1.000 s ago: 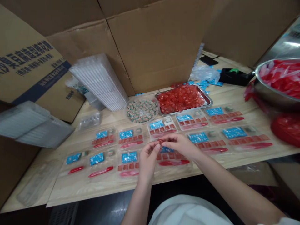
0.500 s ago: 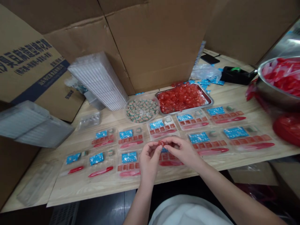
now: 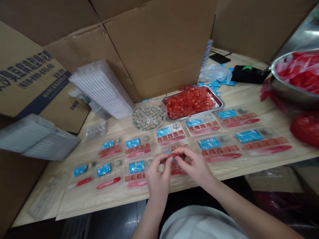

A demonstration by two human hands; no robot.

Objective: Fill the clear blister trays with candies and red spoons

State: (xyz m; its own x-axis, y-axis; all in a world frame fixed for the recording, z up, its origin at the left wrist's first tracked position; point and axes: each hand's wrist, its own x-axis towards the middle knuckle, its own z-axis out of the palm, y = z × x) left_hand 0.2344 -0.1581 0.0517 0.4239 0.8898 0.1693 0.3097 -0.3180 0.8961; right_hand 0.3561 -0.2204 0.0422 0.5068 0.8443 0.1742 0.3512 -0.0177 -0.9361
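My left hand (image 3: 158, 171) and my right hand (image 3: 193, 166) meet above the table, both closed in a pinch. Between their fingertips is a small red piece (image 3: 172, 155), mostly covered by the fingers. Beneath them lies a clear tray, largely hidden, with red squares showing. Around it are several clear trays holding a blue packet (image 3: 136, 167), a small greenish square and a slim red stick (image 3: 108, 183); most also have a row of red squares (image 3: 219, 152). Two trays at the front left show no red row. Behind, a metal tray (image 3: 219, 103) carries a heap of red pieces (image 3: 189, 102).
A round clear dish (image 3: 132, 123) of small wrapped squares stands beside the metal tray. Stacked clear trays (image 3: 102, 89) lean at the back left, near a printed carton (image 3: 37, 76). To the right are a tape dispenser (image 3: 249, 74) and a metal bowl (image 3: 286, 84) of red items.
Both hands stay together on the small red piece, with only slight finger shifts and a small move down from a second ago. The view has tilted a little.
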